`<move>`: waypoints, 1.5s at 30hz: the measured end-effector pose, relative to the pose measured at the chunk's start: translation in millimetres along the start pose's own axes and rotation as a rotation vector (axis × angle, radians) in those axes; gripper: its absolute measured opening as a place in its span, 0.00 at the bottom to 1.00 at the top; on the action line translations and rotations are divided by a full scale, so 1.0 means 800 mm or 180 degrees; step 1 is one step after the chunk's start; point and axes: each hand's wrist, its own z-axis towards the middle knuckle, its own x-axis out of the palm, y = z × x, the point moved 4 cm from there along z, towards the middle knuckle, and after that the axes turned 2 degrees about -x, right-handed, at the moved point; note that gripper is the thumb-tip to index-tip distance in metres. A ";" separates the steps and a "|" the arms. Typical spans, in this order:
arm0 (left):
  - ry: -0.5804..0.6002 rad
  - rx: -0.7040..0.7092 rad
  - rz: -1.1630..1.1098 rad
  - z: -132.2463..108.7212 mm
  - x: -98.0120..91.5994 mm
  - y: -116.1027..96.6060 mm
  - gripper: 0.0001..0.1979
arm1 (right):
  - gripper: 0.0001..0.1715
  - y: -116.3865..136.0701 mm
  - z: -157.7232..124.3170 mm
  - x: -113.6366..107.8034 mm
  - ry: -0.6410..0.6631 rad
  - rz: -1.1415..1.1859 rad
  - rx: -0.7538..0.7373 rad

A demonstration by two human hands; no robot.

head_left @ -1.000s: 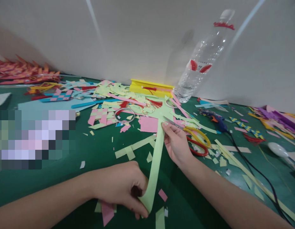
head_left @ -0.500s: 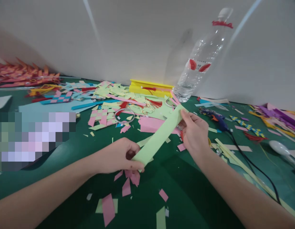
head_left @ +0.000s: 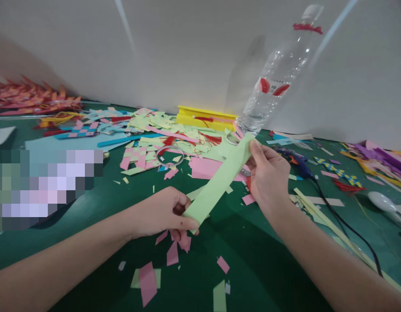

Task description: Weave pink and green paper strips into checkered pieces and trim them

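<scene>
A light green paper strip (head_left: 220,184) is stretched at a slant between my two hands, above the dark green table (head_left: 252,260). My left hand (head_left: 171,212) pinches its lower near end, thumb on top. At the upper far end, my right hand (head_left: 268,171) grips the strip between thumb and fingers; some of those fingers are hidden behind the hand. Pink paper scraps (head_left: 173,253) lie beneath my left hand. Behind the strip is a pink paper sheet (head_left: 203,168), and a clear tape roll (head_left: 170,156) rests to its left.
A clear plastic bottle (head_left: 278,78) leans at the wall beside a yellow folded piece (head_left: 207,119). On the right lie a blue glue gun (head_left: 301,167) with a black cord (head_left: 343,225), and a white spoon (head_left: 380,201). Paper cuttings (head_left: 151,123) heap up at the back.
My right hand has shifted slightly right and up with its end of the strip. My left hand has barely moved, still pinching the other end. The view has tilted a little.
</scene>
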 end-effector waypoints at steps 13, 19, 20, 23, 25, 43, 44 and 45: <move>-0.0420 0.0240 -0.0330 0.002 -0.012 -0.004 0.07 | 0.18 -0.041 -0.098 0.054 0.1964 -0.0288 0.1486; -0.0379 0.0112 -0.0113 0.003 -0.004 0.002 0.11 | 0.14 -0.046 -0.094 0.043 0.1401 -0.0124 0.1675; -0.0392 0.0103 0.0023 0.003 -0.001 0.002 0.11 | 0.12 -0.046 -0.087 0.041 0.1294 0.0001 0.1704; -0.0492 0.0051 0.0520 0.000 0.006 0.002 0.13 | 0.10 -0.038 -0.056 0.029 0.0915 0.0137 0.1502; -0.0577 0.0126 0.0704 -0.002 0.007 0.000 0.16 | 0.11 -0.027 -0.033 0.019 0.0673 0.0117 0.1256; -0.2407 0.1273 0.0721 -0.054 -0.062 -0.029 0.22 | 0.12 0.043 -0.014 -0.024 0.1288 -0.2874 0.0389; -0.2490 0.1283 0.0787 -0.059 -0.066 -0.024 0.20 | 0.12 0.038 -0.019 -0.022 0.1565 -0.2952 0.0537; -0.2508 0.1263 0.0878 -0.062 -0.069 -0.018 0.19 | 0.12 0.032 -0.023 -0.021 0.1841 -0.2949 0.0691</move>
